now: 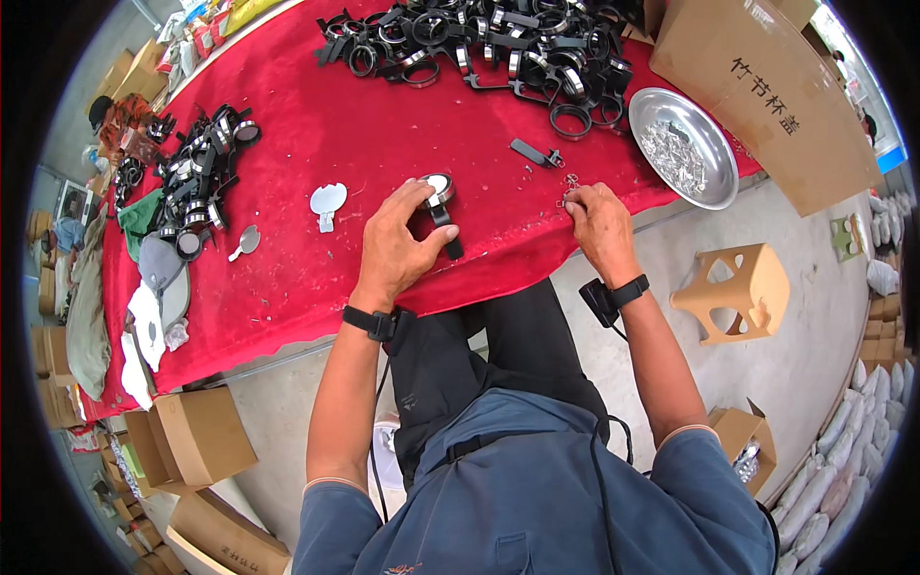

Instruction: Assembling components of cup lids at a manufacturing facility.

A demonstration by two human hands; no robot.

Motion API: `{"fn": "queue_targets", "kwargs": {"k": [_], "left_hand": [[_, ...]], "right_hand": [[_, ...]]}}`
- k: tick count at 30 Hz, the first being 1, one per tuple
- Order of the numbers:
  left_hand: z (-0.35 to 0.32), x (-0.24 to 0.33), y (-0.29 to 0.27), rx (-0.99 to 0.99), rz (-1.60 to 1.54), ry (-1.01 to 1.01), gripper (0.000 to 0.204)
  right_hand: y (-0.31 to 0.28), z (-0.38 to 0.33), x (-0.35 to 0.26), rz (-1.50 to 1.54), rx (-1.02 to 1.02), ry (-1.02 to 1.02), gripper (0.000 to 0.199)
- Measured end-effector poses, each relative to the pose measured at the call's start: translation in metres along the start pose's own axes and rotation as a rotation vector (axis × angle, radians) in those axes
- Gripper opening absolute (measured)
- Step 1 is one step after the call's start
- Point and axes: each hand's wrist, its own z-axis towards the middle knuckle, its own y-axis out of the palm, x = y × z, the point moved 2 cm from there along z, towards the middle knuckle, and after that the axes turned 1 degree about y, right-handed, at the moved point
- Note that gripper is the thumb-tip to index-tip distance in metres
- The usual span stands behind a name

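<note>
My left hand (391, 251) is closed round a round black lid (440, 190) with a metal rim and a pale inner face. Its fingers rest at the rim, and the thumb lies against the black handle piece pointing toward me. The lid is on the red cloth near the table's front edge. To the right, my right hand (604, 230) pinches at the cloth among small metal pieces (572, 179); its fingertips partly hide the one they grip. Just beyond it lies a loose black handle piece (530, 151) with a small metal part at its end.
Black rings (422, 72) form a heap at the back. A steel bowl (721, 182) of small metal bits stands right, before a carton (757, 96). More black lids (196, 172) are piled left, near a pale round disc (328, 199). A tan stool (738, 292) stands right.
</note>
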Motion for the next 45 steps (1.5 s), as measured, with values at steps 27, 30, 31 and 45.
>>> {"fn": "queue_targets", "kwargs": {"k": [27, 30, 31, 45], "left_hand": [[-0.003, -0.003, -0.002, 0.015, -0.031, -0.02, 0.064], [-0.004, -0.003, -0.002, 0.024, -0.04, -0.022, 0.062], [-0.003, -0.003, -0.002, 0.019, -0.05, -0.029, 0.062], [-0.004, -0.003, -0.001, 0.027, -0.104, 0.009, 0.06]], "right_hand": [[-0.005, 0.009, 0.003, 0.274, -0.09, 0.03, 0.014], [-0.001, 0.032, 0.001, 0.476, -0.238, 0.2, 0.009], [-0.001, 0.04, 0.0, 0.584, -0.258, 0.314, 0.014], [0.026, 0.057, 0.003, 1.037, -0.306, 0.525, 0.018]]}}
